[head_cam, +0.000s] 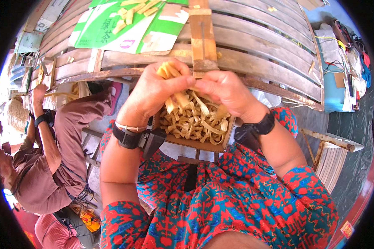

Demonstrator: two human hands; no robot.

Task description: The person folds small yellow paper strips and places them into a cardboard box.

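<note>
My left hand (165, 84) is closed around a bundle of pale yellow, dried strips (181, 100), whose ends stick out above and below the fingers. Close beside it, my right hand (222, 90) pinches at the same bundle with thumb and forefinger; what exactly lies between these fingertips is partly hidden. Beneath both hands a cardboard box (190, 144) holds many short, curled strips (193, 124) of the same pale stuff. More cut yellow pieces (129, 15) lie on a flattened green and white printed cardboard sheet (155, 34) beyond the left hand.
A slatted wooden table (252, 46) with a rusty metal edge stands in front, a wooden bar (202, 34) across it. At left sits a co-worker (40, 174), one hand raised near the table. A blue container (333, 87) with piled goods and a stool (330, 140) are at right.
</note>
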